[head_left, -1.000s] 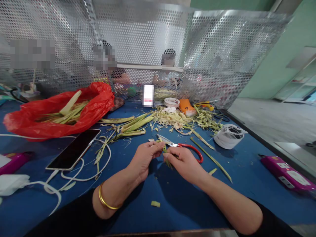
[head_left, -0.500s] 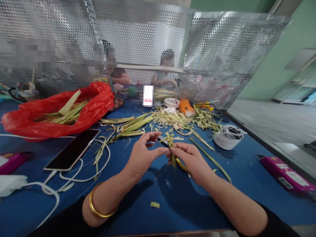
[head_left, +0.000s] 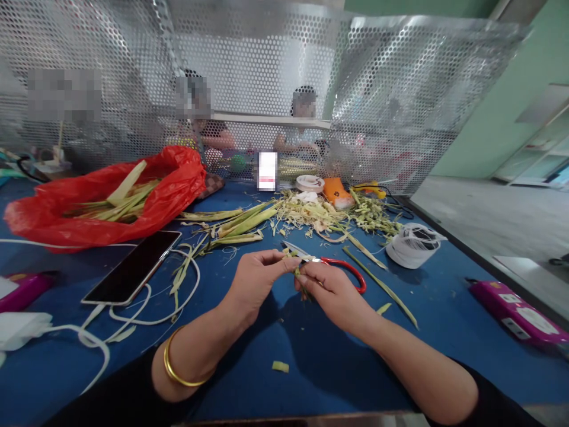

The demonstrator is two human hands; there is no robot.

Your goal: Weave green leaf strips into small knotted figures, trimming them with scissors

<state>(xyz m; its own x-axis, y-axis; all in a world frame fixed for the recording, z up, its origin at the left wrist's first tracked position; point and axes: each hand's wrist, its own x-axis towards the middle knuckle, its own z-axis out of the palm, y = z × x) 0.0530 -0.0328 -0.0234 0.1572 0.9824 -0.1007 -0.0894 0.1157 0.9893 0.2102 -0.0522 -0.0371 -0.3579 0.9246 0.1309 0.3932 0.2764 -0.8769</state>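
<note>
- At far left, on the blue tabletop (head_left: 240, 385): white charger (head_left: 24, 330) with trailing white cable (head_left: 104, 350).
- Behind it, gaping open: red plastic bag (head_left: 180, 172), with long yellow-green leaves (head_left: 128, 204) inside.
- Just in front of the bag: dark-screened smartphone (head_left: 133, 267), lying flat and plugged in at the near end.
- Further right, near the middle: loose pile of flat leaf strips (head_left: 244, 222).
- Left hand (head_left: 258, 284), gold bangle (head_left: 168, 362) on the wrist: thumb and index finger pinching the upper part of a small bundle of green leaf strips (head_left: 297, 272).
- Bundle held between both hands, mostly hidden by fingers; cannot tell its full shape.
- Right hand (head_left: 329, 290): thumb and curled fingers pinching the bundle lower down.
- Just behind both hands: red-handled scissors (head_left: 355, 273), blades pointing left.
- Beyond, right: long green stalk (head_left: 384, 287), then white coil (head_left: 411, 249).
- Near right edge: purple device (head_left: 511, 311), lying flat.
</note>
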